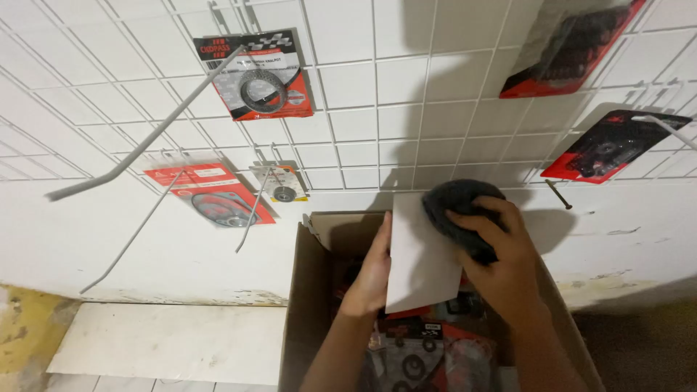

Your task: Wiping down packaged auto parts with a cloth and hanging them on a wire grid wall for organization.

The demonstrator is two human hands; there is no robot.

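1. Nearest the camera, an open cardboard box (308, 290) stands on the floor against the wall. It holds red and black carded parts packs (428, 348) with gasket rings showing through the plastic.
2. Above the box, the left hand (372, 272) grips the left edge of a white card (421, 258), fingers closed narrowly around it from behind. The card is held upright over the box mouth, its blank side facing the camera.
3. The right hand (501, 250) is closed over a dark, woolly pad (457, 207) and presses it against the card's upper right corner, so the pad touches the card.
4. Left of the box, a pale slab (167, 341) lies flat on the floor.
5. Farther back, a white wire grid (377, 94) covers the tiled wall, with long hooks (145, 145) jutting out toward the camera.
6. On the grid hang more packs: one with a ring at upper centre (258, 76), a red one lower left (218, 196), a small one beside it (282, 185), and two at far right (617, 145).
7. Risks, as I judge them: the card is pinched by one edge only, so hard rubbing could bend it or pull it from the left hand into the box. The protruding hooks sit close to the arms, and a careless lift could snag a forearm or knock a hung pack loose.
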